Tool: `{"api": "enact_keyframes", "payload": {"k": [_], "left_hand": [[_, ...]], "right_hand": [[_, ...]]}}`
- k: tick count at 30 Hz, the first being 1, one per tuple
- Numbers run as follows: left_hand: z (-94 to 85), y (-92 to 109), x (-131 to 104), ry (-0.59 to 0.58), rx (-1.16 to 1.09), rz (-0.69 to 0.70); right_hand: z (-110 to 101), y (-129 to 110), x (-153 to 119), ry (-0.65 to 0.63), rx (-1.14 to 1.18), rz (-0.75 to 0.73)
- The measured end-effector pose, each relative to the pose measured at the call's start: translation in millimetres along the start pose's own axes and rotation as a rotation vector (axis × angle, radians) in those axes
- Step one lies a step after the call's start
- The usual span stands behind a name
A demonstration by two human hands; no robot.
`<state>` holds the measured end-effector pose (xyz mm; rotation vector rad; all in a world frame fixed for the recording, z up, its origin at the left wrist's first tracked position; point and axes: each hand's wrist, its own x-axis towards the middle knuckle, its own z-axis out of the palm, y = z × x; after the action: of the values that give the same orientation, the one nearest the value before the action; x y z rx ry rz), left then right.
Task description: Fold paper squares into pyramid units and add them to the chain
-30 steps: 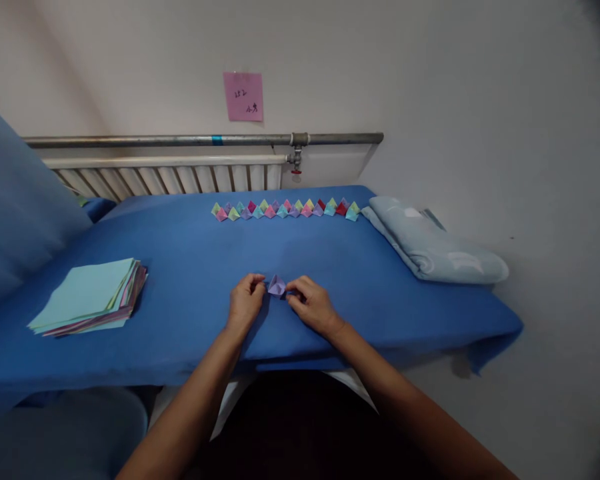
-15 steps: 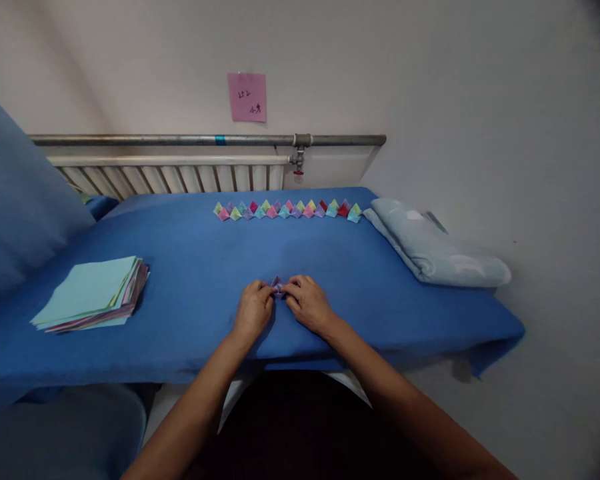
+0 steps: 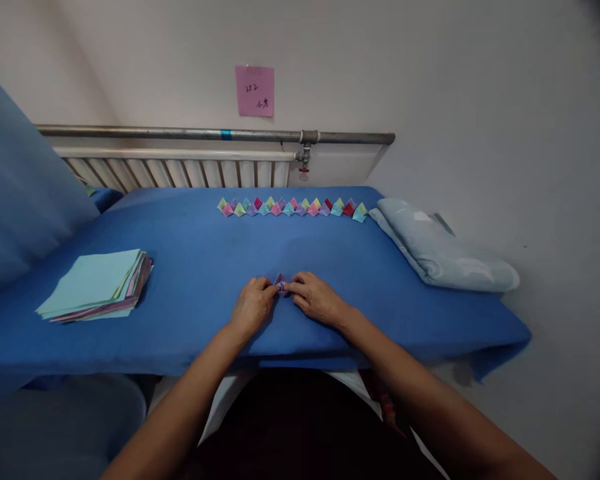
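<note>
A small purple folded paper piece [image 3: 281, 283] lies on the blue cloth in front of me, between my two hands. My left hand [image 3: 254, 305] is closed, its thumb and fingertips on the piece's left side. From the right, my right hand [image 3: 316, 297] grips the same paper with curled fingers. Both sets of fingertips partly cover it, so its full shape is hidden. Farther back, a double row of colourful folded paper pieces [image 3: 289, 209] runs across the cloth. To my left rests a stack of coloured paper sheets [image 3: 95, 280], light blue on top.
A blue cloth [image 3: 195, 260] covers the table. On the right lies a folded pale blanket [image 3: 440, 253]. Behind the table are a radiator [image 3: 200, 172] and a metal pipe [image 3: 180, 133] with a valve. A pink note [image 3: 255, 91] hangs on the wall; a blue curtain [image 3: 20, 180] hangs at left.
The view has shifted slightly. Both hands stay at the purple paper, with small finger shifts; my right forearm angles out a little more. The row and the stack stand as before.
</note>
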<state>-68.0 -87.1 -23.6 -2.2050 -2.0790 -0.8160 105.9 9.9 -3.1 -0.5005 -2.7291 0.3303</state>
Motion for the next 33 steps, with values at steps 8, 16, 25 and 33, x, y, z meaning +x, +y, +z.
{"api": "enact_keyframes", "payload": {"k": [8,16,25,33], "left_hand": [[-6.5,-9,2,-0.048,-0.017,0.087],[-8.2,-6,5,-0.108,0.02,0.093],[-8.4,-7,0,-0.061,0.027,0.093],[-9.2,-9,0,-0.059,-0.027,0.114]], "right_hand": [[-8,0,4,-0.07,0.022,-0.042],[-18,-1,16,-0.195,0.058,-0.046],[0,7,2,0.066,0.201,0.046],[9,-1,0,0.144,0.317,0.19]]}}
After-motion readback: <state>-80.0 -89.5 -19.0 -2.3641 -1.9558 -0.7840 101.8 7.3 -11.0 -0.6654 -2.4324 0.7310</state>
